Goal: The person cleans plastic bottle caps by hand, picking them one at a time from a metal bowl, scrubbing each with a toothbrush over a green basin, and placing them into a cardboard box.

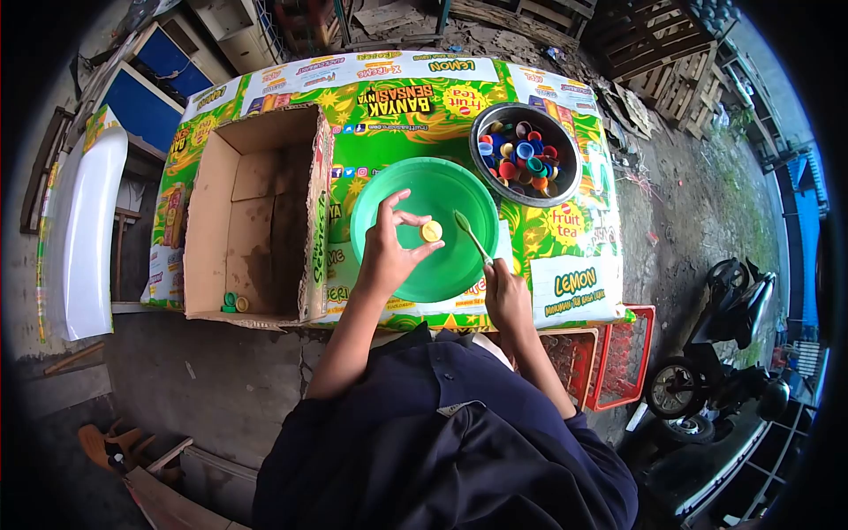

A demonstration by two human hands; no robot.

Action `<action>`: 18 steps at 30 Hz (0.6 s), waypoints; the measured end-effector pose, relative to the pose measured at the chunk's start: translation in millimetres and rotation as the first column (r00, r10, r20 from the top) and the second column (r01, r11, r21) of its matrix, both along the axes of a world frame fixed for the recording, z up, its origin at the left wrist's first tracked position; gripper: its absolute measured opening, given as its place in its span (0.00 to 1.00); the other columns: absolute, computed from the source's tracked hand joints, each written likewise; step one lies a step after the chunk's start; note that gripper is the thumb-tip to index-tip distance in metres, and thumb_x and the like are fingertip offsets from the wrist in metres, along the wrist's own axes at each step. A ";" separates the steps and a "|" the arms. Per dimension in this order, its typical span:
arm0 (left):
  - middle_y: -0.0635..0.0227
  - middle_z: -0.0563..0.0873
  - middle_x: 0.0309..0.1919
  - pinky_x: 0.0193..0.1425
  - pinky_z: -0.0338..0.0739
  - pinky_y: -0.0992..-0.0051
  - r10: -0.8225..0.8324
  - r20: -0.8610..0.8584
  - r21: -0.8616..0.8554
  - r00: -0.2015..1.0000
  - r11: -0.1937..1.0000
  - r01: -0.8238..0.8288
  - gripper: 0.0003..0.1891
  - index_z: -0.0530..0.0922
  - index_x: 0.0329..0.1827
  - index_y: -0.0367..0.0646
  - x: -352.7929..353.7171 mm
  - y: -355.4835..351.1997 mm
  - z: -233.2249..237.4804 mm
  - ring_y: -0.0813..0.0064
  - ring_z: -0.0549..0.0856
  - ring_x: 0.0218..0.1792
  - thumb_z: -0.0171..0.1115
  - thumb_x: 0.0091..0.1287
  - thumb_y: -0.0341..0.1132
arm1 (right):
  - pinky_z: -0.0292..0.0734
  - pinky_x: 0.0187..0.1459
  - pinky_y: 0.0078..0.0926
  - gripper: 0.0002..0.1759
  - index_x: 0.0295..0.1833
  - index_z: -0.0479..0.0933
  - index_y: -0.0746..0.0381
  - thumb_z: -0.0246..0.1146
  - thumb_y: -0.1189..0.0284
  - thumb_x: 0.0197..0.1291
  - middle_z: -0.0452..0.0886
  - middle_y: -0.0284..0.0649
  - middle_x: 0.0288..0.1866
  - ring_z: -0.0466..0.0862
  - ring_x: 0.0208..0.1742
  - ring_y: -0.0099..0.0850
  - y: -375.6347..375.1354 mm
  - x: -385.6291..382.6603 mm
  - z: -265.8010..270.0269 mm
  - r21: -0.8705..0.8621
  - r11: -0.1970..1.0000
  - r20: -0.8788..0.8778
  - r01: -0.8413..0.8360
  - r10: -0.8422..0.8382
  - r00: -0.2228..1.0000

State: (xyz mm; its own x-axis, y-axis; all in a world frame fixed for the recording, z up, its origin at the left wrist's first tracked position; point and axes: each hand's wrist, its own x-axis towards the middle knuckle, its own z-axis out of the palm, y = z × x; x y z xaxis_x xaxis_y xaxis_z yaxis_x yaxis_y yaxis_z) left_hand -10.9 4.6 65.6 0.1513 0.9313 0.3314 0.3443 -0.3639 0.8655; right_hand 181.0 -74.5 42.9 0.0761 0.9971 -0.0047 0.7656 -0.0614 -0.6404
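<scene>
Between the thumb and fingers of my left hand (394,243) is a yellow bottle cap (431,231), held over the green basin (371,196). My right hand (507,296) grips a toothbrush (473,237) by its handle, with the bristle end pointing up and left above the basin. A short gap separates the brush head from the cap. To the upper right stands a dark bowl (570,181) holding many bottle caps (527,157) in red, blue, yellow and green. At left, an open cardboard box (212,238) has a few green and yellow caps (231,302) in its near corner.
A printed green and white cover (397,141) lies over the table. Red crates (623,362) stand below its near right edge. A motorcycle (707,344) is parked at right, and wooden pallets (662,62) stand at the back. A white curved panel (93,230) is at far left.
</scene>
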 end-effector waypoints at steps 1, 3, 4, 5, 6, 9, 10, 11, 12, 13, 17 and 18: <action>0.60 0.85 0.37 0.56 0.72 0.70 -0.021 0.031 -0.027 0.999 0.999 0.022 0.38 0.60 0.61 0.36 0.7 -0.5 -1.4 0.70 0.83 0.44 0.73 0.48 0.29 | 0.66 0.22 0.49 0.12 0.35 0.66 0.64 0.49 0.66 0.66 0.74 0.54 0.18 0.75 0.21 0.55 -3.2 -2.4 3.5 -0.033 0.999 -0.046 -0.024 0.023 0.999; 0.58 0.83 0.42 0.56 0.72 0.71 -0.054 0.125 -0.107 0.991 0.992 0.068 0.36 0.58 0.62 0.36 3.4 -0.3 -7.9 0.71 0.83 0.45 0.69 0.53 0.29 | 0.65 0.24 0.50 0.12 0.35 0.66 0.65 0.48 0.67 0.67 0.73 0.55 0.17 0.74 0.22 0.56 -5.4 -6.5 7.0 -0.084 0.994 -0.139 -0.068 0.056 0.989; 0.57 0.82 0.45 0.56 0.72 0.72 -0.057 0.189 -0.164 0.980 0.983 0.089 0.34 0.58 0.63 0.36 5.5 -0.4 -16.2 0.71 0.82 0.45 0.67 0.56 0.28 | 0.64 0.26 0.51 0.12 0.35 0.66 0.66 0.48 0.67 0.67 0.71 0.57 0.17 0.73 0.24 0.58 -5.3 -7.3 4.7 -0.070 0.993 -0.181 -0.093 0.079 0.980; 0.55 0.81 0.48 0.56 0.72 0.72 -0.055 0.251 -0.219 0.967 0.969 0.112 0.33 0.57 0.64 0.36 6.4 -1.0 -23.3 0.72 0.82 0.46 0.64 0.59 0.28 | 0.63 0.26 0.51 0.12 0.35 0.66 0.66 0.48 0.67 0.67 0.71 0.57 0.17 0.73 0.24 0.58 -4.5 -8.4 5.4 -0.092 0.992 -0.195 -0.085 0.066 0.979; 0.55 0.80 0.49 0.56 0.72 0.72 -0.042 0.341 -0.277 0.939 0.950 0.143 0.32 0.56 0.65 0.36 6.8 -2.2 -27.5 0.72 0.81 0.48 0.62 0.60 0.27 | 0.63 0.26 0.51 0.13 0.35 0.66 0.66 0.48 0.67 0.67 0.71 0.57 0.17 0.73 0.24 0.58 -4.2 -10.0 6.9 -0.116 0.990 -0.211 -0.077 0.052 0.976; 0.55 0.77 0.54 0.58 0.71 0.74 0.003 0.537 -0.407 0.844 0.877 0.256 0.28 0.57 0.65 0.36 8.9 -4.2 -35.0 0.71 0.78 0.53 0.57 0.65 0.27 | 0.63 0.26 0.50 0.13 0.35 0.66 0.67 0.48 0.67 0.67 0.70 0.57 0.17 0.73 0.23 0.58 -2.9 -13.0 6.0 -0.104 0.992 -0.235 -0.073 0.047 0.971; 0.56 0.76 0.54 0.59 0.71 0.74 0.011 0.561 -0.436 0.828 0.853 0.285 0.25 0.58 0.65 0.36 7.3 -4.6 -34.3 0.71 0.77 0.55 0.56 0.66 0.28 | 0.63 0.25 0.50 0.13 0.35 0.66 0.67 0.48 0.67 0.67 0.70 0.57 0.17 0.73 0.23 0.57 -0.9 -14.6 7.8 -0.099 0.992 -0.226 -0.082 0.058 0.972; 0.57 0.76 0.55 0.60 0.71 0.74 0.020 0.584 -0.464 0.812 0.828 0.313 0.24 0.60 0.64 0.36 5.9 -5.1 -33.8 0.71 0.76 0.56 0.54 0.67 0.29 | 0.63 0.25 0.50 0.13 0.35 0.66 0.67 0.48 0.67 0.67 0.70 0.57 0.16 0.73 0.23 0.57 0.8 -15.7 10.0 -0.094 0.991 -0.218 -0.092 0.070 0.973; 0.59 0.76 0.55 0.61 0.70 0.74 0.042 0.648 -0.483 0.761 0.795 0.367 0.21 0.62 0.63 0.37 5.3 -5.1 -33.7 0.70 0.76 0.56 0.53 0.68 0.31 | 0.63 0.25 0.49 0.12 0.35 0.66 0.66 0.48 0.68 0.67 0.70 0.57 0.16 0.73 0.23 0.57 2.5 -16.2 13.7 -0.085 0.995 -0.234 -0.058 0.036 0.972; 0.60 0.76 0.55 0.62 0.69 0.74 0.069 0.706 -0.495 0.705 0.760 0.421 0.19 0.64 0.61 0.37 4.8 -5.4 -33.5 0.70 0.76 0.56 0.52 0.69 0.33 | 0.63 0.24 0.49 0.12 0.34 0.66 0.66 0.48 0.68 0.67 0.70 0.57 0.16 0.74 0.22 0.57 4.2 -17.0 18.1 -0.078 0.997 -0.250 -0.023 0.003 0.968; 0.65 0.77 0.51 0.56 0.71 0.76 0.086 0.846 -0.404 0.527 0.748 0.526 0.16 0.71 0.55 0.40 6.6 -9.3 -37.5 0.74 0.78 0.51 0.47 0.72 0.40 | 0.63 0.22 0.48 0.11 0.34 0.65 0.65 0.49 0.69 0.66 0.70 0.56 0.16 0.74 0.21 0.55 -2.9 -27.6 5.4 0.023 0.994 -0.150 -0.105 0.107 0.983; 0.67 0.78 0.50 0.52 0.70 0.77 0.085 0.822 -0.422 0.563 0.755 0.502 0.17 0.72 0.55 0.40 4.8 -9.5 -43.6 0.76 0.78 0.48 0.47 0.72 0.41 | 0.64 0.21 0.47 0.10 0.34 0.65 0.65 0.50 0.69 0.66 0.71 0.56 0.16 0.74 0.20 0.55 -0.5 -28.3 4.7 0.039 0.993 -0.205 -0.114 0.120 0.971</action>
